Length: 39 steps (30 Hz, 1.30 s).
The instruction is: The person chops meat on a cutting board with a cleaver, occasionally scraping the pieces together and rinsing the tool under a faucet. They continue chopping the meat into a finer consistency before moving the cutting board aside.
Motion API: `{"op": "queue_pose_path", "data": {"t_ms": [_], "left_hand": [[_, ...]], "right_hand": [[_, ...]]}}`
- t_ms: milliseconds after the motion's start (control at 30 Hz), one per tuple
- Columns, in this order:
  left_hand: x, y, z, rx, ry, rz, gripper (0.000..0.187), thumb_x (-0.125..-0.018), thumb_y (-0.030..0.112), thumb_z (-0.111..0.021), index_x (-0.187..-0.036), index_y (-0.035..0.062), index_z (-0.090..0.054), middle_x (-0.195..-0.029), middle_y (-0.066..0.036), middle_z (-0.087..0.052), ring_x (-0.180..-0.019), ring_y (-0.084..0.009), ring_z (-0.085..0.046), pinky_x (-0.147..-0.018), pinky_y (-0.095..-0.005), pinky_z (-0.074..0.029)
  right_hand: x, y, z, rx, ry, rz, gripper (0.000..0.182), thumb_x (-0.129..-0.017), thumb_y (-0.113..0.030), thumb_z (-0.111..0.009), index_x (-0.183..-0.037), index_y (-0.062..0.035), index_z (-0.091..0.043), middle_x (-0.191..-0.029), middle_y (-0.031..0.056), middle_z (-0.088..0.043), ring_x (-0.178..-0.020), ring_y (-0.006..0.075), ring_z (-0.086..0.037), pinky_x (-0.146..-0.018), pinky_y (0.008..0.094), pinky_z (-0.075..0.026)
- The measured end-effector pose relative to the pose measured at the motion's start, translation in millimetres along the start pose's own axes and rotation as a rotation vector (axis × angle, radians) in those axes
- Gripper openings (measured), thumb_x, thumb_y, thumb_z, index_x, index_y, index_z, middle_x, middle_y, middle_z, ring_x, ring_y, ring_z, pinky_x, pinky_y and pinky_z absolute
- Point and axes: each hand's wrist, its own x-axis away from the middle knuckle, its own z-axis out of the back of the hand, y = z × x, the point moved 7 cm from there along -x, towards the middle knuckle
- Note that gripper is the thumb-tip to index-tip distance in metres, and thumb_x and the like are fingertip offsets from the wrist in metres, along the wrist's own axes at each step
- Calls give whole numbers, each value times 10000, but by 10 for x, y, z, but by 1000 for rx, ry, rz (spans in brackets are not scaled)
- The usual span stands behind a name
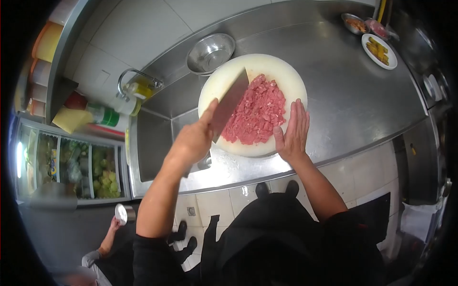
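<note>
My left hand [192,142] is wrapped round the handle of a cleaver [231,102], its index finger stretched along the blade. The broad blade stands on edge at the left side of a pile of chopped raw red meat [257,112]. Under the meat is a thick round white cutting board [292,76]. On the board's right side my right hand [293,132] rests open, fingers stretched out and thumb apart. Its thumb is close to the meat's lower right edge.
A metal bowl [210,53] sits behind the board. Left are a sink [151,148] and faucet [138,76]. At far right stand a white plate of food [379,51] and a small bowl [355,23]. Lower left, another person's hand [115,223] holds a metal container [125,214].
</note>
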Motion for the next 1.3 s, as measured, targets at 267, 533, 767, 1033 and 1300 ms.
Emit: {"op": "queue_pose_path", "data": {"t_ms": [267,533,767,1033,1300], "left_hand": [[47,198,83,-33,-6,35,684,-950,120,-437,-1562,286,-179,-1130,-323,-627,-1058,-483,-607,-959,-489,-471],[282,46,134,12,49,121,693,-960,107,-439,-1565,284,-151,-1121,-318,-641,-1023,-476,-631,-932,-498,-472],[418,-189,-113,-41,36,171,752,-965,117,-476,-1565,321,-71,-906,-324,-656,-857,-484,-650,-829,-535,-497],[353,-146,-193,-46,-20,129,708,-986,201,-464,-1577,231,-75,-977,-308,-667,-901,-475,-654,-823,-528,-505],[442,106,-134,128,-47,97,754,-946,96,-394,-1587,258,-30,-1195,-309,-620,-1087,-441,-631,-937,-484,-488]], "right_hand": [[-26,-14,-3,18,-23,29,828,-975,-544,-434,-1483,82,-246,-1523,333,-260,-1427,463,-257,-1161,585,-153],[-23,-17,5,19,-50,9,838,-966,-556,-443,-1480,80,-256,-1527,324,-259,-1431,464,-246,-1162,586,-152],[-16,-17,-6,40,-58,33,830,-958,-530,-482,-1484,71,-259,-1531,320,-257,-1434,463,-244,-1164,582,-150],[22,85,-110,24,-34,94,802,-978,-498,-457,-1515,50,-225,-1555,288,-257,-1445,442,-247,-1176,562,-138],[45,121,-43,98,-67,61,798,-990,-508,-408,-1527,42,-196,-1582,270,-209,-1478,409,-189,-1195,552,-84]]}}
